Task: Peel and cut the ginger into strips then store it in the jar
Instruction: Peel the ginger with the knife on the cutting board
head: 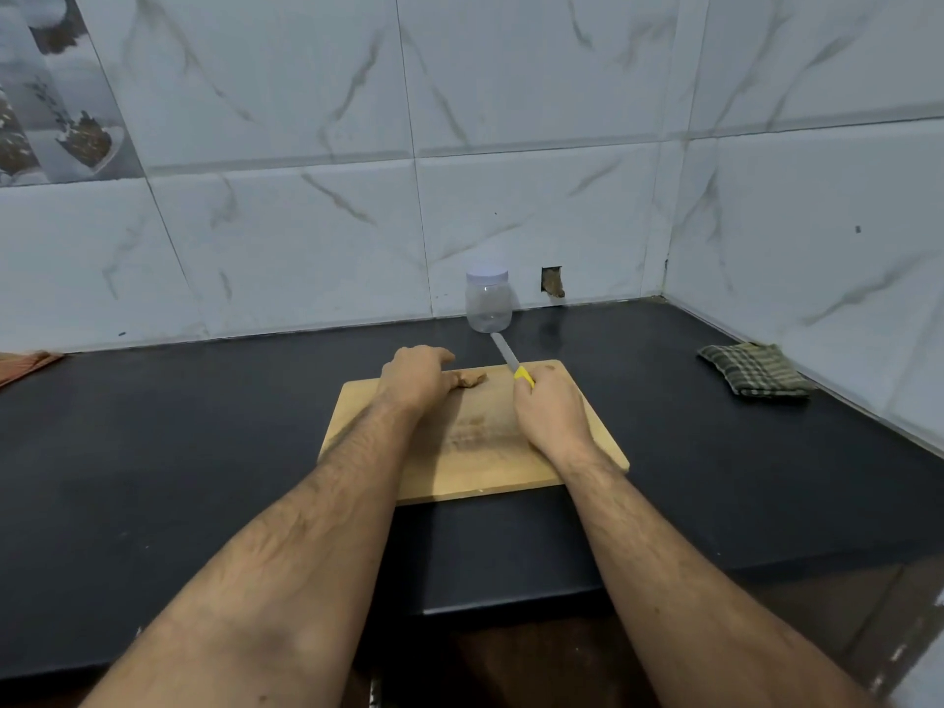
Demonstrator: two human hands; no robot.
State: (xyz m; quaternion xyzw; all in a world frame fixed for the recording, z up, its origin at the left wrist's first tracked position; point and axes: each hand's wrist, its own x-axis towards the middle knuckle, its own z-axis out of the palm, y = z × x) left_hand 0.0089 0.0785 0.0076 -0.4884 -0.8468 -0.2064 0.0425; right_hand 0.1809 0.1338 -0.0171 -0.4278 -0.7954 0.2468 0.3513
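From the head camera, the left hand (416, 375) lies on the far part of the wooden cutting board (475, 467), its fingers bent down over the near end of the ginger (471, 379), which pokes out just past the fingertips to their right; whether the fingers truly pinch the root or only press it flat cannot be told, since the knuckles hide the contact. The right hand (549, 408) is wrapped around the yellow handle of the knife (511, 361), the blade pointing up and away from that hand toward the jar (488, 300), its tip near the jar's base but apart from it. The jar stands beyond both hands against the tiled wall, with its white lid on. A folded checked cloth (755, 369) lies well off to the right of the right hand on the dark counter (153, 452). The ginger looks unpeeled, so the work seems to be at its start. As a judgement: the root is light, firm and knobby, liable to roll, and will turn slick once the skin is off, so it is best gripped at its thickest part with the fingertips tucked back from the blade.
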